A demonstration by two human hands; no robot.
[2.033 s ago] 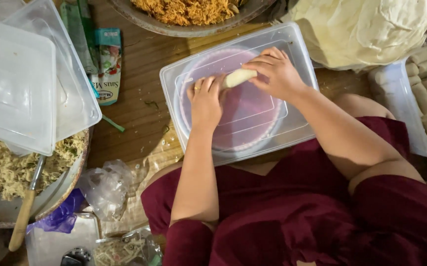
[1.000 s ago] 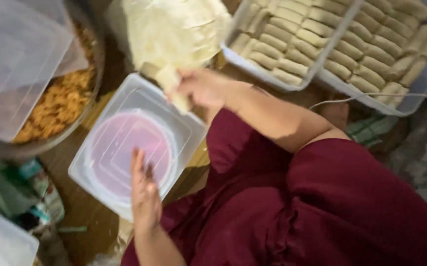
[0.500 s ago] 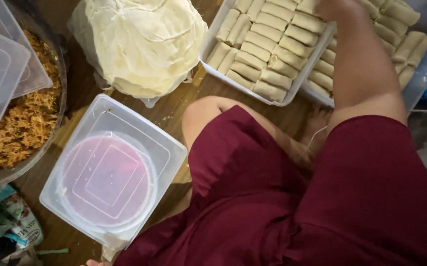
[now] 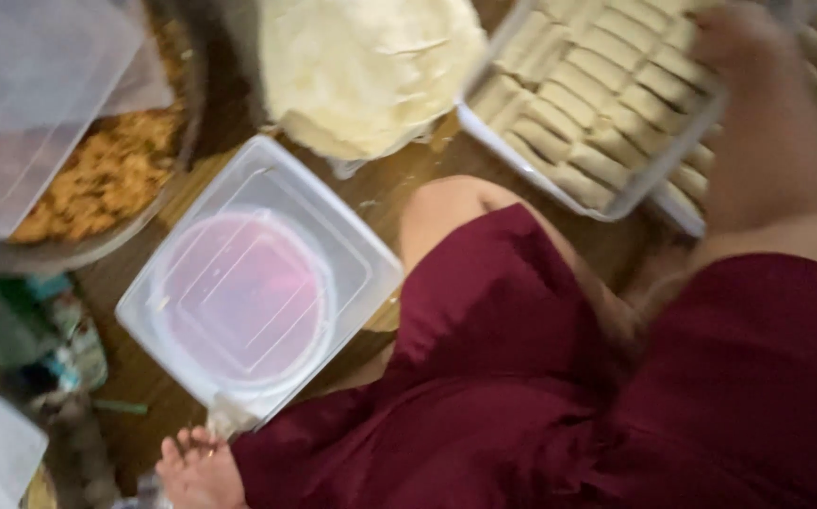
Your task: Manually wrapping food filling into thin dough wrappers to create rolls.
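Observation:
My right hand (image 4: 736, 40) reaches out over a white tray (image 4: 559, 193) packed with rows of pale rolled wrappers (image 4: 606, 104); it is blurred, and its fingers and anything in them are not readable. My left hand (image 4: 196, 468) rests low at the bottom left with fingers apart and nothing in it, just below the corner of a clear square lid (image 4: 347, 226). A pink round plate (image 4: 243, 297) lies on that lid with nothing on it. My dark red clothing fills the lower right.
A heap of pale thin wrappers (image 4: 371, 66) sits beyond the lid. At left a metal bowl (image 4: 191, 104) holds brownish shredded filling (image 4: 97, 184), partly covered by clear plastic lids (image 4: 36, 90). Green packets (image 4: 45, 325) lie on the wooden surface (image 4: 399, 184).
My right hand carried a rolled piece from the pink plate to the tray of rolls. My left hand left the plate and dropped to the bottom left. The view swung right.

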